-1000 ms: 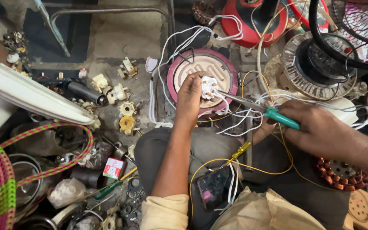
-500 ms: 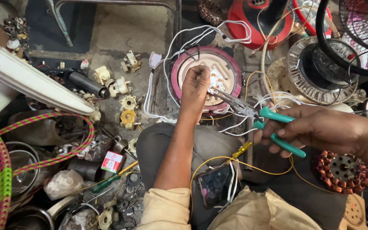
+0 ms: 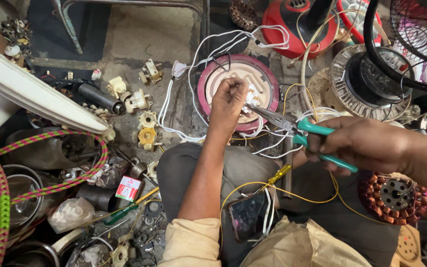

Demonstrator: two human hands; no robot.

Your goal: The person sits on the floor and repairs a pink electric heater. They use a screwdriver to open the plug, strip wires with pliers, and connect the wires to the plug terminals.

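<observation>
A: In the head view, where do the hands sit?

B: The left hand [image 3: 229, 101] is closed, fingers pinched on a white wire [image 3: 253, 129] above the round maroon-rimmed coil plate [image 3: 208, 81] on the floor. The right hand [image 3: 364, 143] is clamped on the green handles of the pliers [image 3: 292, 123].

A: And the pliers relative to the left hand?

B: Their metal tips point left and end just beside the left hand's knuckles, over the plate's right edge. The two hands are apart, with the pliers between them.

A: Anything else close by?

B: White wires loop around the plate. A yellow-handled screwdriver [image 3: 277, 174] and a phone [image 3: 247, 215] lie on the person's lap, and a copper-wound stator [image 3: 394, 195] sits under the right forearm.
</observation>
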